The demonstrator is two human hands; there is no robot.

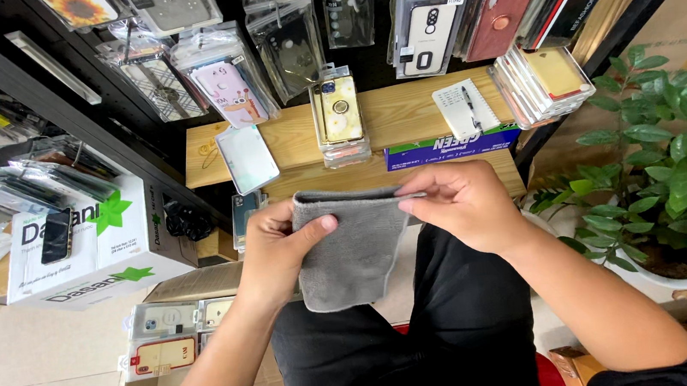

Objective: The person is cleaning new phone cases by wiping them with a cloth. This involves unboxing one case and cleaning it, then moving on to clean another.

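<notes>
Over the person's lap, seen from the head camera, a soft grey cloth [350,248] hangs between both hands. The left hand [276,244] is closed on the cloth's left side, with the thumb lying flat across the front and the fingers tucked behind. The right hand [461,201] pinches the top right corner with thumb and fingertips, so the top edge is pulled straight and the rest hangs down over the black trousers [428,330]. The cloth looks folded over, but how many layers there are cannot be told. To handle it well, I think both hands should keep the top edge tight and level, so the corners meet and the cloth does not bunch up. Just beyond the hands is a wooden worktop [403,113] with phone cases on it, such as a yellow flowery case [339,109] standing up and a clear case [246,157] lying to the left. Near on the left is an open cardboard box [203,321] with more packed cases. A green leafy plant [686,171] stands on the right.
</notes>
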